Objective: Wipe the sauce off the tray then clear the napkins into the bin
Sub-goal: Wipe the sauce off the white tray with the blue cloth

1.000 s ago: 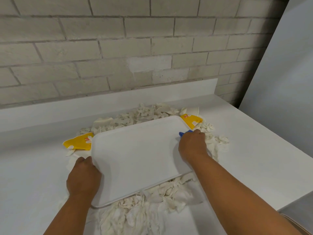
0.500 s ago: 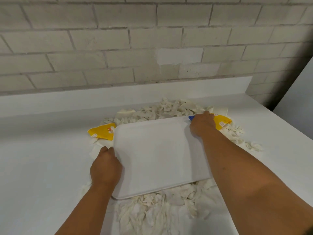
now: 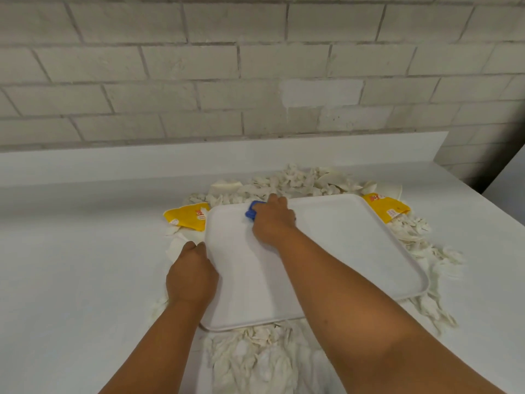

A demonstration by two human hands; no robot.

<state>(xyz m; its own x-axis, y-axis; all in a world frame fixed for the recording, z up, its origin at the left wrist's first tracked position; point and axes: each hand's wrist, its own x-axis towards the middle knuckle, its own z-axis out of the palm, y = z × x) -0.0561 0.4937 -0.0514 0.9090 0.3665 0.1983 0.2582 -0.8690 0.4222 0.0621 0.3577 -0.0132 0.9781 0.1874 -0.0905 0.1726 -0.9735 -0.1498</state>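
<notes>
One white rectangular plastic tray (image 3: 341, 251) lies flat on crumpled white paper napkins (image 3: 255, 356) at centre, its surface looking clean. At 9 o'clock the left hand (image 3: 190, 275) grips its edge; at 11 the right hand (image 3: 274, 220) clutches a blue cloth (image 3: 251, 211).

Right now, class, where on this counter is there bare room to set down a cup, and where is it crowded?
Bare counter lies left of the left hand, and a strip runs along the back ledge. The far right corner past the napkins is free too. Crowded: shredded napkins ring the tray, with yellow packets at both far corners.
</notes>
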